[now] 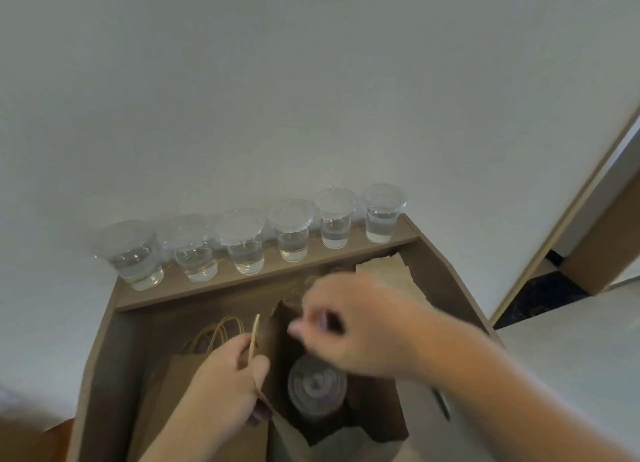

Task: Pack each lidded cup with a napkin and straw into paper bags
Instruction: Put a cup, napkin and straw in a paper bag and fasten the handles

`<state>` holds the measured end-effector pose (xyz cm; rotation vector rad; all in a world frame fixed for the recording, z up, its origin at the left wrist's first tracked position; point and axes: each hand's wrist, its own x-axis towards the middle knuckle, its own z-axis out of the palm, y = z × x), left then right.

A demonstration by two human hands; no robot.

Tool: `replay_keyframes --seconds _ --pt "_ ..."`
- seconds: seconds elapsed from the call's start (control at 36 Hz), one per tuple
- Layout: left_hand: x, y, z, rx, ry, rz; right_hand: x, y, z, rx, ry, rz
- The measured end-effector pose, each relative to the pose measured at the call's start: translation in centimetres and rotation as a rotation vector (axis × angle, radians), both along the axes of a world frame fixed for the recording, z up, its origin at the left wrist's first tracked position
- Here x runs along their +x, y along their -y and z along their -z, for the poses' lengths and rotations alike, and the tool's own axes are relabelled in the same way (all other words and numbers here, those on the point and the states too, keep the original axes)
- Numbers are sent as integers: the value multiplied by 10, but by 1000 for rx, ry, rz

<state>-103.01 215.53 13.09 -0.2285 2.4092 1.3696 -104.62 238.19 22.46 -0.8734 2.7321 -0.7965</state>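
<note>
Brown paper bag point(291, 441): matte creased kraft, standing open on the worktop point(117, 375), a flat strip handle rising at its left rim.
Cup in bag point(317, 389): one, clear plastic with a round ridged lid, sitting upright on the bag's floor.
Cups on ledge point(290, 233): six, clear, tapered, lidded, part-filled with clear liquid, standing in a row along the wood-look ledge point(270, 265).
Spare bags point(166, 392): lying flat to the left, twisted loop handles showing; count unclear.
Napkins point(384, 274): pale stack, partly hidden.
Left hand point(225, 389): pinching the open bag's left rim.
Right hand point(349, 326): hovering over the bag's mouth, fingers curling, blurred; I cannot tell whether it is holding anything.
</note>
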Motion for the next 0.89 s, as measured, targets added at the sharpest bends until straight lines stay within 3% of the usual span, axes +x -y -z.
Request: replay_keyframes --seconds 0.06,0.11,0.19,0.25,0.33,0.44,0.64,0.89 --pt "-1 2 0 -42 2 -10 2 -31 -16 -342 -124 167" --pt "-2 4 1 -75 -3 -24 -10 -68 -8 -538 -223 430" --pt "0 3 4 -108 -41 -30 -48 -113 43 -454 -143 827" --pt "3 -1 4 -116 -65 -23 -67 -136 100 -306 9 918" --pt "5 -12 -1 -99 -67 -7 -73 -149 191 -94 216 944" --pt "7 -24 -6 -115 -104 -34 -69 -153 259 -41 420 995" --pt "7 -46 -5 -157 -148 -119 -86 -169 283 201 487 915" --pt "15 -63 -7 -136 -193 -227 -103 -186 286 212 489 838"
